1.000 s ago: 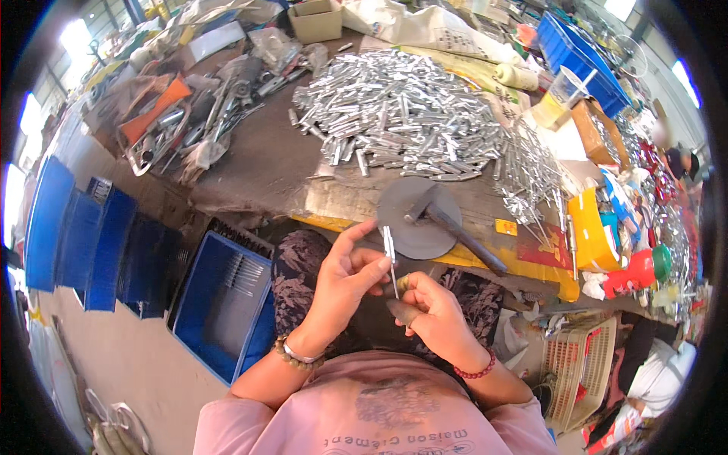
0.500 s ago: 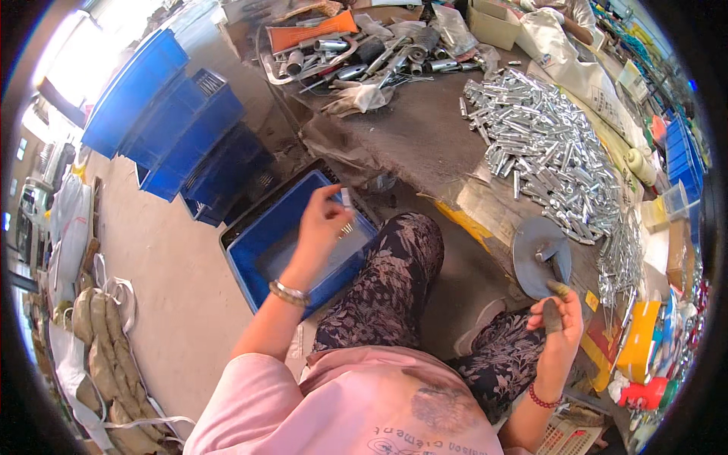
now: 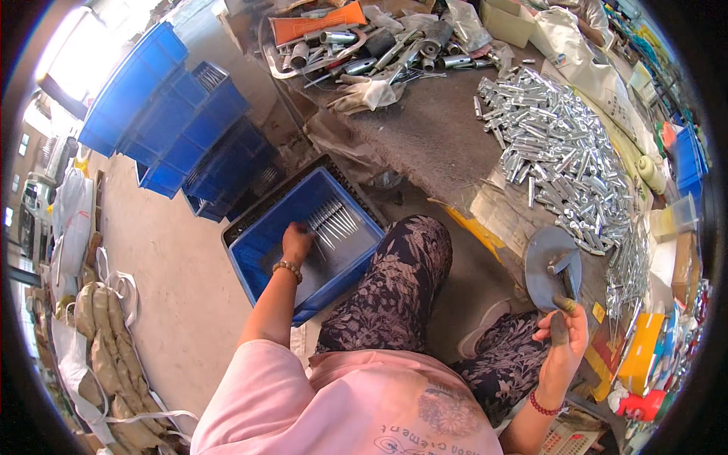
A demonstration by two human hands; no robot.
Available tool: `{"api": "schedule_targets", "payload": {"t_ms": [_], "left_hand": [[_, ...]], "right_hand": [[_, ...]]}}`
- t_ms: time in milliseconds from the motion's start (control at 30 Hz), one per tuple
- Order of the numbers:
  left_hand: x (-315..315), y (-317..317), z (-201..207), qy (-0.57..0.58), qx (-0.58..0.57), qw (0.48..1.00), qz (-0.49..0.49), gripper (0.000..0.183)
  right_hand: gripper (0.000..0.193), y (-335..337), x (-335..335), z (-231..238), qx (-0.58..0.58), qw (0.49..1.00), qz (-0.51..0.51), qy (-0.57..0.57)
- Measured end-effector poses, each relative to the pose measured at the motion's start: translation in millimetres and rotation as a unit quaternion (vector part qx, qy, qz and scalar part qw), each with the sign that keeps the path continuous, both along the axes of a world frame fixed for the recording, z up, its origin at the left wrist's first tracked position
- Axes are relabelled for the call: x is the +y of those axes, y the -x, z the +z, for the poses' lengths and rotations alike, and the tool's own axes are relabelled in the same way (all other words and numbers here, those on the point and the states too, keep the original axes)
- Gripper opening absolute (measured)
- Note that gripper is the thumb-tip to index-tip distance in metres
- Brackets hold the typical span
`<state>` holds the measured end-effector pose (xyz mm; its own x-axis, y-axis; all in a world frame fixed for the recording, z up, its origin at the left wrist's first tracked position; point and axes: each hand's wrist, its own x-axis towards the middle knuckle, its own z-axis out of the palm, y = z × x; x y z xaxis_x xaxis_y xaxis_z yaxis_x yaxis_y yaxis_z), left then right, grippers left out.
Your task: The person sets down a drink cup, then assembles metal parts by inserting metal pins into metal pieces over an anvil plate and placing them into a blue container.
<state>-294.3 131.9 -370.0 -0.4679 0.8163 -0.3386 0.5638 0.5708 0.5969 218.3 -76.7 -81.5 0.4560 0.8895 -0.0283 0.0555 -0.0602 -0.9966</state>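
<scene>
My left hand [image 3: 298, 243] reaches down inside the blue bin [image 3: 260, 279], fingers curled and pointing downward; whether they hold anything is hidden. Beside its fingertips, thin metal rods with thicker silvery ends [image 3: 334, 221] lie in a row on the bin's grey bottom. On the right, my right hand [image 3: 563, 334] is raised by the bench edge with its fingers apart and nothing visible between them. Dark covers sit on its thumb and index finger. Just beyond the index fingertip is a round grey metal disc [image 3: 542, 265] with a small upright fitting.
A large heap of silvery metal sleeves [image 3: 561, 152] covers the bench's right side, with thin rods [image 3: 626, 265] nearer me. Tools and an orange packet [image 3: 318, 24] crowd the far end. Stacked blue bins [image 3: 171, 121] stand at left. Another person's arm shows at the far right.
My left hand has gone down into the bin from above it, where it held a metal piece. My right hand stays beside the disc, nearly unmoved. The view has shifted slightly.
</scene>
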Motion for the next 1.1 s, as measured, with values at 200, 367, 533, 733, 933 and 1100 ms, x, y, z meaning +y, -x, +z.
{"api": "schedule_targets", "payload": {"t_ms": [200,367,533,733,933,1100], "left_hand": [[-3,-15,19,-0.045,0.102,0.993,-0.043,0.046],[-4,-18,21,-0.104,0.163,0.979,-0.064,0.048],[32,-52,88,-0.319,0.009,0.946,-0.060,0.031],[29,-223,274,-0.493,-0.130,0.813,-0.280,0.010],[34,-335,305,-0.395,-0.004,0.798,-0.455,0.040],[53,-347,302,-0.362,0.041,0.800,-0.477,0.035]], "right_hand": [[0.032,-2,0,-2,-0.011,1.000,-0.012,-0.001],[0.028,-1,-1,3,0.000,1.000,-0.005,-0.002],[0.021,-2,0,8,0.030,0.999,0.038,0.022],[0.020,-6,-8,7,0.045,0.998,0.034,0.026],[0.023,-9,-11,10,0.078,0.994,0.077,-0.003],[0.024,-29,-34,30,0.077,0.994,0.077,-0.018]]}}
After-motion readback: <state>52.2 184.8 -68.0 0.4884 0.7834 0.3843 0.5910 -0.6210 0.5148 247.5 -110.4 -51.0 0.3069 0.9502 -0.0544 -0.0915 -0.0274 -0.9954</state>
